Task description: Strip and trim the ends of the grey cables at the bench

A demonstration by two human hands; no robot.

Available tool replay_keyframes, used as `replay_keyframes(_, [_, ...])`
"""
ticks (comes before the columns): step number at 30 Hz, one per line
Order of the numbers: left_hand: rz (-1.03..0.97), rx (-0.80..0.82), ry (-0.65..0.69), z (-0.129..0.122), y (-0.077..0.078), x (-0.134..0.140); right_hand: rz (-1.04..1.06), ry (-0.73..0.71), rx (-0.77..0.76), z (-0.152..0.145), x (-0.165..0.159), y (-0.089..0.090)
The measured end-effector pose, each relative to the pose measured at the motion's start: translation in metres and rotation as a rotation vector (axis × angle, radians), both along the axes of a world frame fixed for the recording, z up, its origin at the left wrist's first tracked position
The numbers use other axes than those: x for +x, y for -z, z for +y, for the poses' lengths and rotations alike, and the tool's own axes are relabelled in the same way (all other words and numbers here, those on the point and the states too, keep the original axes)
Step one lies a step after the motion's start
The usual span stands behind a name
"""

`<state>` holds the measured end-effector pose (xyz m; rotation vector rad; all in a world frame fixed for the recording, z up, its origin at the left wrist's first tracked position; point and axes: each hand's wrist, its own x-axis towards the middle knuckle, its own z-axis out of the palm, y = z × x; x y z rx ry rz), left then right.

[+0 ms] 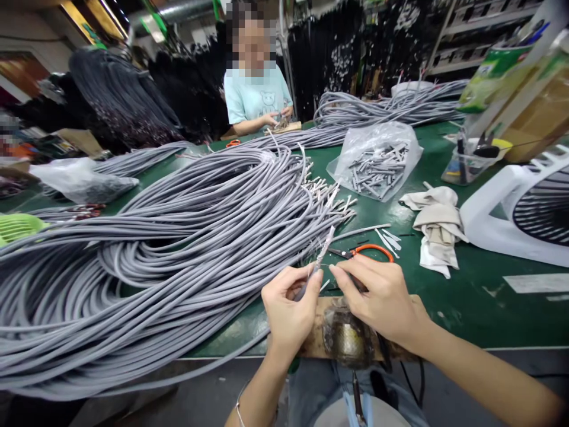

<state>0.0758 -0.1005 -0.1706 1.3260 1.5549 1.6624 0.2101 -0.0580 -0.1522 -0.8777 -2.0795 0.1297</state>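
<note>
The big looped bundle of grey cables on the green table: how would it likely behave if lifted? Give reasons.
The bundle of grey cables is probably bendy but springy, lying in smooth, wide curves. It is likely heavy, with so many strands piled together. Loops might slip or trail, since some overhang the green table.

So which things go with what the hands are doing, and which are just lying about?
Likely part of the work:
Cable, held in the left hand, right hand close by
Grey coils, similar cable
Scissors, within easy reach

Probably just lying about:
Fan
Cloth
</note>
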Motion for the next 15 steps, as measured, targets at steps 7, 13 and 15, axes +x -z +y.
replay_keyframes(7, [0.269, 0.139, -0.024, 0.0006, -0.0052, -0.0004, 0.108, -0.062, -0.301, 0.0043, -0.0012, -0.0028])
replay_keyframes(13, [0.499, 0.197, -0.073, 0.0008, -0.01, 0.0026, 0.211, -0.098, -0.355, 0.0003, -0.0053, -0.0028])
replay_keyframes(15, [0.468, 0.173, -0.049, 0.0013, -0.0094, 0.0025, 0.176, -0.074, -0.167, -0.0027, -0.0064, -0.0005])
